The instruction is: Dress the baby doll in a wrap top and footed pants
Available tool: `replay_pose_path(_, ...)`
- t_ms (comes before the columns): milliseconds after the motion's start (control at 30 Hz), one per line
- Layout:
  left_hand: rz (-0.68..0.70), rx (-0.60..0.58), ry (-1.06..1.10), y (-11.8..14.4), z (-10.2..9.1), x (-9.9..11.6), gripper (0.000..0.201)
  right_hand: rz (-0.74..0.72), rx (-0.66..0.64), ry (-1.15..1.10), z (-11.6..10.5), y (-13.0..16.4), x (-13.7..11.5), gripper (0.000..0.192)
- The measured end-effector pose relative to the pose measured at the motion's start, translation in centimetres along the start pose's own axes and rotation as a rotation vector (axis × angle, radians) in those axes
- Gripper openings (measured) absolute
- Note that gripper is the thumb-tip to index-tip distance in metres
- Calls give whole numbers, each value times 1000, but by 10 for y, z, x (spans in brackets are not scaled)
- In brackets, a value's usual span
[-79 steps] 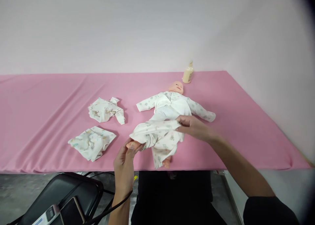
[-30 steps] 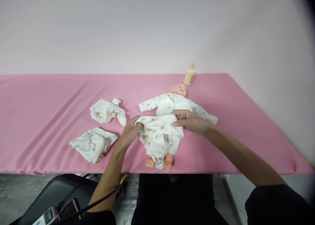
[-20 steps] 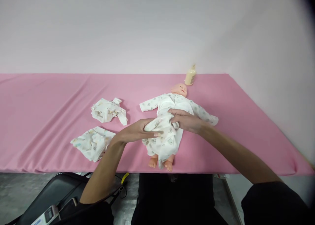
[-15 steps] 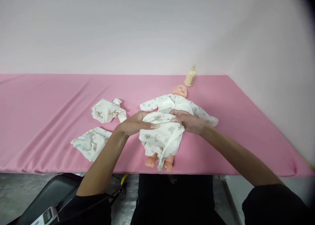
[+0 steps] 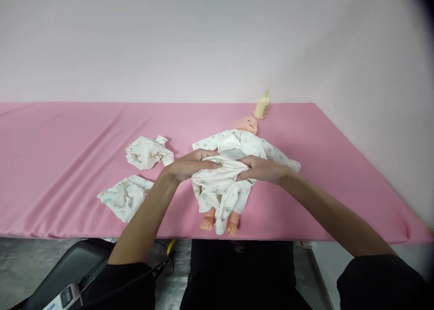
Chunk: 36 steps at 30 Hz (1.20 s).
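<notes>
A baby doll [image 5: 249, 125] lies on its back, its head away from me and bare feet towards the near edge. It wears a white long-sleeved top [image 5: 242, 140] with a small print. Over its lower body, my left hand [image 5: 193, 164] and my right hand [image 5: 261, 169] hold the gathered upper edge of white printed baby pants [image 5: 220, 181]. Both hands are closed on the cloth, thumbs on top. One end of the pants hangs between the doll's feet [image 5: 207, 221]. Folds hide how far the pants cover the legs.
Two crumpled white printed baby garments, one farther [image 5: 147, 152] and one nearer [image 5: 124, 197], lie at the left on the pink tablecloth [image 5: 68, 165]. A pump bottle [image 5: 262, 106] stands beyond the doll's head, near the white wall. A black chair [image 5: 81, 260] is below the left edge.
The gathered edge of the pants is bunched tighter and pulled lower, showing more of the doll's middle. My right hand has shifted slightly down; the doll stays in place.
</notes>
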<state>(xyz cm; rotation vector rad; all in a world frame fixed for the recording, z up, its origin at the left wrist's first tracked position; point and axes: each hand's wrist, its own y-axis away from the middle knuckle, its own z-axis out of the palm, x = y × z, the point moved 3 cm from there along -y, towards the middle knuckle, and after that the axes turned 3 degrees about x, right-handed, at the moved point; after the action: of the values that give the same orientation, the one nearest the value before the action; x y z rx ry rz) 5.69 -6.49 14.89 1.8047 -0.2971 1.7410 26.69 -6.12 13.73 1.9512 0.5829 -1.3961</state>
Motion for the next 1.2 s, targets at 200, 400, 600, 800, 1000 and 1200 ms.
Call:
replay_pose_path(200, -31, 136, 148, -4, 3, -13, 26, -70, 154, -287, -2, -2, 1, 25)
replay_pose_path(400, 17, 225, 300, -1, 11, -13, 37, -33, 100, -325, -4, 1, -4, 34)
replay_pose_path(600, 46, 122, 198, 5, 11, 1, 40, -16, 82, -313, -7, 2, -4, 33)
replay_pose_path(800, -62, -23, -249, 12, 18, 6, 25, -49, 87, -216, -11, 5, -7, 34)
replay_pose_path(1000, 37, 146, 109, 2, 17, -10, 20, -71, 44, 38, -13, 12, -12, 44)
replay_pose_path(1200, 44, 250, 294, -5, 19, -16, 25, -107, 71, 204, -18, 17, -11, 24)
